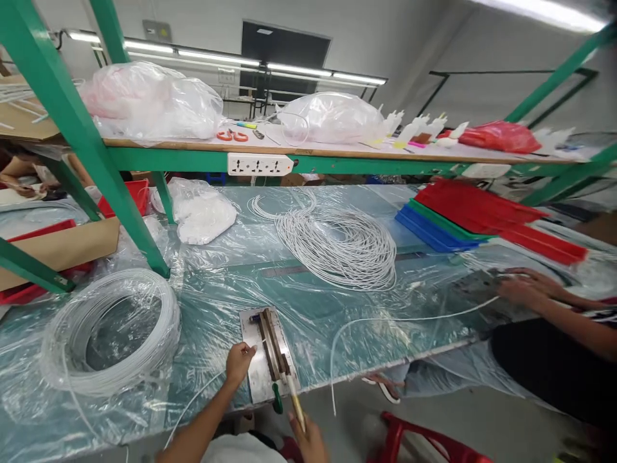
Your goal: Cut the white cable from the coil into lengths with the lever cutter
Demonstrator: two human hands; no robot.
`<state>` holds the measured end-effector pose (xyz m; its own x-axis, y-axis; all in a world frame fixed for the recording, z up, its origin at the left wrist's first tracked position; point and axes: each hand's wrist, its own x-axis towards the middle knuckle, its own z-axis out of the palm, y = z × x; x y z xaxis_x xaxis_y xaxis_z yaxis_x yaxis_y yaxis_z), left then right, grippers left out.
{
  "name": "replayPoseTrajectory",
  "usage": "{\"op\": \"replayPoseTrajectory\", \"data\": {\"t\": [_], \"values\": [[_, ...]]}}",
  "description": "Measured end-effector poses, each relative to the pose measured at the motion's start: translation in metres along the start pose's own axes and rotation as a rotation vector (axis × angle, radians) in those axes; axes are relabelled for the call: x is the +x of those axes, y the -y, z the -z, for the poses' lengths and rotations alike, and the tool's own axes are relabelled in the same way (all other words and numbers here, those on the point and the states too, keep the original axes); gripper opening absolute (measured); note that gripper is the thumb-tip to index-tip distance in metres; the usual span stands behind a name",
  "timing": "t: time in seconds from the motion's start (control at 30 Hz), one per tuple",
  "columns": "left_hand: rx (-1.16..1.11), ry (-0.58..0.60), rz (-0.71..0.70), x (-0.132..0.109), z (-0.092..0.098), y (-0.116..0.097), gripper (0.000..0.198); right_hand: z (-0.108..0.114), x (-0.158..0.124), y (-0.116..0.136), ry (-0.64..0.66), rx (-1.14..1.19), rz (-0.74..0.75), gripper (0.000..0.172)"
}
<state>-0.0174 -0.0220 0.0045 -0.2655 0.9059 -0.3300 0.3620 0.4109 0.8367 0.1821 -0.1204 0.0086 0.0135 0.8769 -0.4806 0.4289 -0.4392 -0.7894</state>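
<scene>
My left hand (240,361) is closed in a pinch at the left side of a metal plate fixture (258,384). A thin white cable (196,397) runs up from the table edge to this hand; its end is hidden by the fingers. Down the plate run dark metal bars, with a spring at the top and a green-handled part (277,399) at the bottom. My right hand (308,440), below the table edge, is wrapped round the pale yellowish handle (297,406) of a lever joined to the fixture.
A plastic-wrapped cable coil (166,321) lies left, a loose white coil (337,247) further back. Red, green and blue trays (434,231) are stacked right. A co-worker's hands (523,289) hold another cable (414,319). A green-framed shelf (193,159) crosses above.
</scene>
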Motion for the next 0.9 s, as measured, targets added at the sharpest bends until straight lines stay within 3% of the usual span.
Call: {"op": "replayPoseTrajectory", "data": {"t": [0.07, 0.13, 0.2, 0.27, 0.37, 0.43, 0.53, 0.7, 0.8, 0.9], "values": [[-0.051, 0.039, -0.04, 0.001, 0.014, -0.007, 0.034, 0.014, -0.004, 0.013, -0.022, 0.062, 0.039, 0.042], [-0.083, 0.072, -0.093, 0.0, 0.033, -0.018, 0.037, 0.035, -0.008, 0.041, 0.051, 0.157, 0.041, 0.057], [-0.094, 0.094, -0.14, -0.004, 0.054, -0.032, 0.039, 0.057, -0.009, 0.08, 0.188, 0.28, 0.0, 0.07], [-0.077, 0.095, -0.191, -0.011, 0.075, -0.047, 0.04, 0.075, -0.003, 0.128, 0.321, 0.429, 0.007, 0.067], [-0.044, 0.056, -0.259, -0.026, 0.096, -0.063, 0.04, 0.087, 0.023, 0.203, 0.408, 0.64, 0.07, 0.06], [-0.055, 0.037, -0.278, -0.036, 0.102, -0.068, 0.041, 0.083, 0.051, 0.248, 0.43, 0.715, 0.1, 0.059], [-0.112, 0.059, -0.277, -0.049, 0.102, -0.066, 0.042, 0.066, 0.1, 0.301, 0.369, 0.646, 0.136, 0.055], [-0.228, 0.089, -0.211, -0.063, 0.103, -0.056, 0.048, 0.031, 0.157, 0.349, 0.21, 0.444, 0.133, 0.046], [-0.249, 0.036, -0.192, -0.068, 0.113, -0.053, 0.051, 0.019, 0.151, 0.36, 0.112, 0.338, 0.205, 0.041], [-0.278, -0.04, -0.172, -0.07, 0.126, -0.054, 0.052, 0.01, 0.096, 0.364, 0.022, 0.257, 0.42, 0.045]]}}
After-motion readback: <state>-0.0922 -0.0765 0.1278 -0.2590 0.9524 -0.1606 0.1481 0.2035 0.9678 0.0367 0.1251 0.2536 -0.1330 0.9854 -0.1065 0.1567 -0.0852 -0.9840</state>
